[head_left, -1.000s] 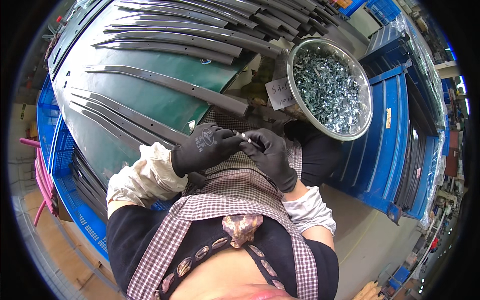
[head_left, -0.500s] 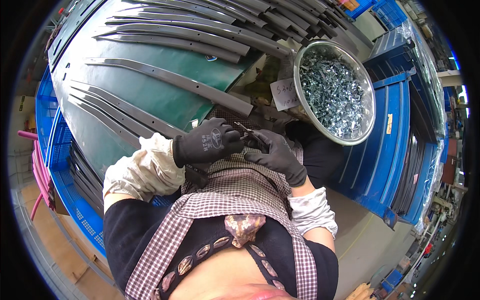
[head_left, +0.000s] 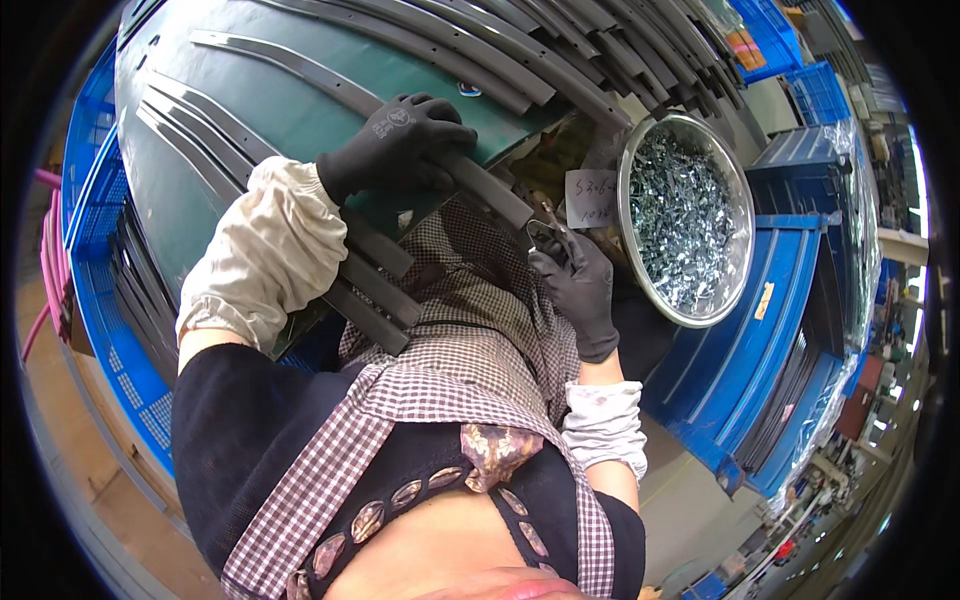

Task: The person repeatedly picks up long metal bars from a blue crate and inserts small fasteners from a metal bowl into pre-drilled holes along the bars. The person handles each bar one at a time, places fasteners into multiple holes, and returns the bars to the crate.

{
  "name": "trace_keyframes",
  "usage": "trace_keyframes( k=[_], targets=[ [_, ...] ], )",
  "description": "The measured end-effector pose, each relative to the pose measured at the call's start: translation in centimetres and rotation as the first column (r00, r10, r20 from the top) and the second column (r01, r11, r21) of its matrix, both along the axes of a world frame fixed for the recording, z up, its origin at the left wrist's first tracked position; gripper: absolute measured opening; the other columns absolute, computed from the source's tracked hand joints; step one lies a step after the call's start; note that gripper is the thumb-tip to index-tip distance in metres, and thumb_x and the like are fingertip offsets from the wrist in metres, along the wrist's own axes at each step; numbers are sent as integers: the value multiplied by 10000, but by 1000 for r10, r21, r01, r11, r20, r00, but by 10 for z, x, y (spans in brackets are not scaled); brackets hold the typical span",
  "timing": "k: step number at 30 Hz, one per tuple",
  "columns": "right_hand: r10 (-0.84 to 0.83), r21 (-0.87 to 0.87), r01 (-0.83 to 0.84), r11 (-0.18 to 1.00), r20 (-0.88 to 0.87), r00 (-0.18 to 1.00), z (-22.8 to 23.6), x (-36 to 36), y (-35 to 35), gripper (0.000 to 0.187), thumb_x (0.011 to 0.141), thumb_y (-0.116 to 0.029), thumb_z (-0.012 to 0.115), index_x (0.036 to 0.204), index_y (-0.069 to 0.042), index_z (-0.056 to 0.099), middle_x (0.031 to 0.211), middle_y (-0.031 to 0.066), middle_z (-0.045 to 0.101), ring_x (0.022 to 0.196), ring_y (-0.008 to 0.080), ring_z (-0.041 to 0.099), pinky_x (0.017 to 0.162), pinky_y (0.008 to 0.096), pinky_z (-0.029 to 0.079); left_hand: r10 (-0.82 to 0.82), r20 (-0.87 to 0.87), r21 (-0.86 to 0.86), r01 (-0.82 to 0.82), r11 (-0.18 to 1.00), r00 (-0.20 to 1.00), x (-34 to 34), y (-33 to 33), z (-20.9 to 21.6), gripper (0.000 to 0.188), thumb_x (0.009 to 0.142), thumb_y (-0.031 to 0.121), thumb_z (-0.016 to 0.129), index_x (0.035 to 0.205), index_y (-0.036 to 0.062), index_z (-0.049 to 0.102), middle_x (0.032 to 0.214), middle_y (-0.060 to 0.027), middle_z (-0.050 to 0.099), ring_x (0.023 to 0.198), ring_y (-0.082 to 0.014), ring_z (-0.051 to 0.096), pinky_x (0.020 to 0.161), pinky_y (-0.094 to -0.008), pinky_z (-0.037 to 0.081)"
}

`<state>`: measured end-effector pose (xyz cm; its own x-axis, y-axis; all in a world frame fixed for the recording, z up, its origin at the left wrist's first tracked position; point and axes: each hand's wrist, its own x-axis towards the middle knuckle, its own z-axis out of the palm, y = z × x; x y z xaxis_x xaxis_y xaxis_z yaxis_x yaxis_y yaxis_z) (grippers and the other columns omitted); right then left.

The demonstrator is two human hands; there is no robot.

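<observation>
My left hand (head_left: 400, 140), in a black glove, grips a long dark curved metal strip (head_left: 330, 95) that lies on the green work surface (head_left: 270, 60). My right hand (head_left: 575, 280), also gloved in black, pinches a small metal clip (head_left: 548, 236) just beyond the strip's near end (head_left: 505, 205). A round steel bowl (head_left: 690, 225) full of small shiny metal clips stands right of my right hand. A white paper note (head_left: 592, 198) leans against the bowl's left rim.
Several more dark curved strips (head_left: 520, 60) lie across the green surface, and others are stacked at its near-left edge (head_left: 370, 290). Blue plastic crates (head_left: 100, 300) stand at the left and blue bins (head_left: 790, 330) at the right. Pink cords (head_left: 50, 250) hang at far left.
My hands were together in front of my chest on a small clip. My left hand has since reached forward onto the strip, while my right hand keeps the clip near the bowl.
</observation>
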<state>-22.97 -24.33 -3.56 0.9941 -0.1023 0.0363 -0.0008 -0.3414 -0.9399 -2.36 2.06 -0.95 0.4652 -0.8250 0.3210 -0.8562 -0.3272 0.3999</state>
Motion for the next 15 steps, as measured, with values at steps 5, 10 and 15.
trace_keyframes(
  k=[5,10,15],
  targets=[
    [50,-274,-11,962,137,989,-6,6,-7,463,832,-173,825,1213,30,657,943,103,698,813,179,668,761,304,535,-64,-78,-54,60,997,995,2,1,0,421,666,258,812,1064,149,733,998,-63,631,1011,-300,605,950,-449,451],
    [53,-223,-18,975,150,987,-7,5,-9,499,811,-184,846,1222,18,648,976,132,692,857,203,691,770,315,557,-56,-51,-85,52,995,997,3,0,-5,408,662,269,807,1046,152,734,984,-64,630,991,-301,610,933,-442,455],
    [35,-146,-11,989,163,986,-5,5,-5,467,847,-177,823,1229,25,646,1006,117,701,883,176,691,784,305,568,-25,-53,-79,21,997,998,0,0,-6,399,653,267,809,1027,146,738,977,-64,631,988,-300,610,933,-437,453]
  ],
)
